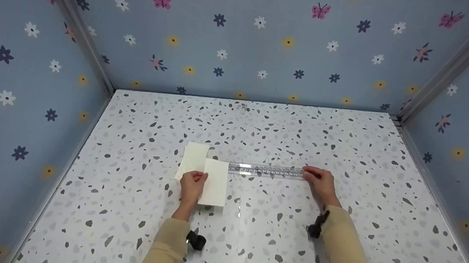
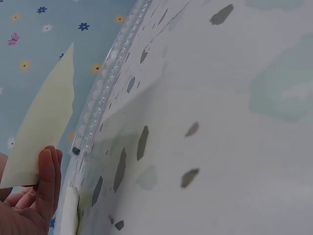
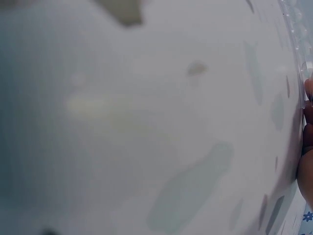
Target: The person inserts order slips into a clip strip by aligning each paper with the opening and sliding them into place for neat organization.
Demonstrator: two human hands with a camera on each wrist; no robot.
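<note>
My left hand [image 1: 192, 186] pinches a cream sheet of paper [image 1: 215, 184] by its left edge. In the left wrist view this sheet [image 2: 44, 117] is raised off the table and tilted. More cream paper [image 1: 195, 154] lies on the table behind that hand. A long clear plastic strip with rows of round bumps [image 1: 267, 171] runs rightward from the sheet, its left end meeting the sheet's edge in the head view. Thumb and fingers of my right hand [image 1: 321, 185] pinch the strip's right end. Only part of that hand [image 3: 307, 166] shows at the right wrist view's edge.
The speckled white tabletop [image 1: 275, 250] is bounded by blue flowered panels [image 1: 240, 45] at the back and both sides. Grey metal posts [image 1: 80, 34] stand at the back corners. Black wrist cameras [image 1: 197, 241] sit at both sleeves.
</note>
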